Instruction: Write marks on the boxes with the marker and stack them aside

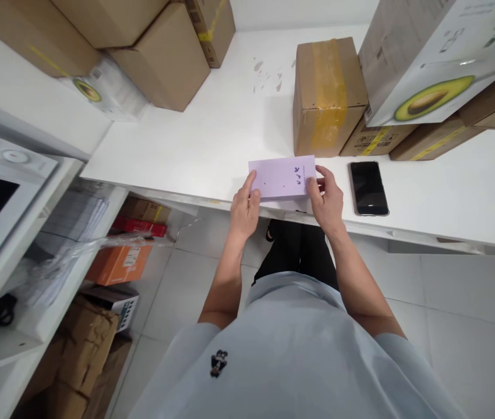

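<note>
A flat lilac box (280, 176) with small dark print near its right end is held level at the front edge of the white table (212, 145). My left hand (246, 206) grips its left end, thumb and fingers closed on the side. At the opposite end, my right hand (326, 201) pinches the box with the thumb on top and the fingers behind. To the right of that hand, a black phone (368, 188) lies face up on the tabletop. The box's underside is hidden.
A taped brown carton (328, 99) stands behind the phone, beside a large white box with an avocado picture (439, 64). More cartons (160, 61) are stacked at the back left. Lower left, a shelf unit (68, 250) and an orange box (119, 262) flank the tiled floor.
</note>
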`<state>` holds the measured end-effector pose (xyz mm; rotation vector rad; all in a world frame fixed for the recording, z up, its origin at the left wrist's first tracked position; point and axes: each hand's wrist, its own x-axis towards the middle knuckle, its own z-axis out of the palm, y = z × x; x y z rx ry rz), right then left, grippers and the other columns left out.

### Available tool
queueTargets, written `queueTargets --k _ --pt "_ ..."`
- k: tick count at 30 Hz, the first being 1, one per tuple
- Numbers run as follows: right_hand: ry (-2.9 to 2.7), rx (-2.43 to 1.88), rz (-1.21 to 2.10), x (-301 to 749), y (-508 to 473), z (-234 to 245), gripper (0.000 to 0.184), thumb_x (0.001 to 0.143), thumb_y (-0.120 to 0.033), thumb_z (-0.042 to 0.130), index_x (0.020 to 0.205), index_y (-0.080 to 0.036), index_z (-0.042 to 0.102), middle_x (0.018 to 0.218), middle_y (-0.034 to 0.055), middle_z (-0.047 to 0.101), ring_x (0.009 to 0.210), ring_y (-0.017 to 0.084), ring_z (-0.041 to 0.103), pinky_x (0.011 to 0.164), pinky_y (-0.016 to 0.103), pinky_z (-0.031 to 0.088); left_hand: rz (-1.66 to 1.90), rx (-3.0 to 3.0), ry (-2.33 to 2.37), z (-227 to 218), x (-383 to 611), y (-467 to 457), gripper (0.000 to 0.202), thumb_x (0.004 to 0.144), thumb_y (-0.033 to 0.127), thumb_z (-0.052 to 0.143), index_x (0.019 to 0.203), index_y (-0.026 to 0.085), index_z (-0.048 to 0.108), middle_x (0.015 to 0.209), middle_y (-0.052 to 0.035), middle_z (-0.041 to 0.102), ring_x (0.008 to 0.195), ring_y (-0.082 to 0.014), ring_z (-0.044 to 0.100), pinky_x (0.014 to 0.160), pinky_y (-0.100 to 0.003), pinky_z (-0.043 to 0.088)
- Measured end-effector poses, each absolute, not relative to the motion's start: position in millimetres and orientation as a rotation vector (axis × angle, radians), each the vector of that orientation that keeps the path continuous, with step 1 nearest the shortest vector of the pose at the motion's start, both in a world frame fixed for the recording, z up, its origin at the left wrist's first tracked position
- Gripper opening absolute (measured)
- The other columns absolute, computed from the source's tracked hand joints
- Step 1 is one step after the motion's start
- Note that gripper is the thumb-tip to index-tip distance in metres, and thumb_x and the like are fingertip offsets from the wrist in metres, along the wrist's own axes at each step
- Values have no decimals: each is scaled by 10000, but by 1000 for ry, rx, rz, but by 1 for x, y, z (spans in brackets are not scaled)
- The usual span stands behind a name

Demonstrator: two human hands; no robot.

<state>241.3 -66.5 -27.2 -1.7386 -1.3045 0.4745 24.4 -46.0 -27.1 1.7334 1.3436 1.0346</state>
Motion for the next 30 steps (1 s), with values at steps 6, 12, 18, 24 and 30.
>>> queueTargets --k 6,12,18,24,30 --pt "-1243 -1866 484 246 -39 -25 543 917 -636 497 1281 -252 623 898 67 746 787 244 674 744 405 523 953 1706 1396 -26 23 -24 670 934 735 404 1471 352 521 1520 -45 556 1372 -334 524 1210 -545 326" --pt "-1217 -1770 543 257 -44 -35 582 925 -702 424 1203 -239 642 869 61 733 766 233 676 753 400 528 918 1670 1312 -30 17 -23 687 899 712 527 1513 417 437 1565 -30 499 1270 -349 585 1128 -575 398" --pt "-1286 -1893 330 280 -54 -56 456 931 -536 503 1182 -187 657 1031 128 687 776 227 629 815 444 533 802 1663 1378 -32 13 -23 926 751 588 800 1549 416 364 1283 -78 662 1076 -328 663 1029 -575 487" --pt "-1565 -2184 317 272 -55 -69 468 878 -255 529 1333 -191 621 1137 182 610 1022 335 602 817 461 531 914 1614 1371 -42 20 -22 1013 668 272 892 1532 426 385 1159 -62 673 1112 -361 645 1079 -661 433" --pt "-1613 -2080 234 273 -59 -75 551 852 -200 470 1384 -192 613 1017 154 610 857 278 598 736 415 529 942 1610 1360 -45 20 -23 999 665 187 873 1513 438 409 1003 -35 687 1013 -343 668 1051 -683 453"
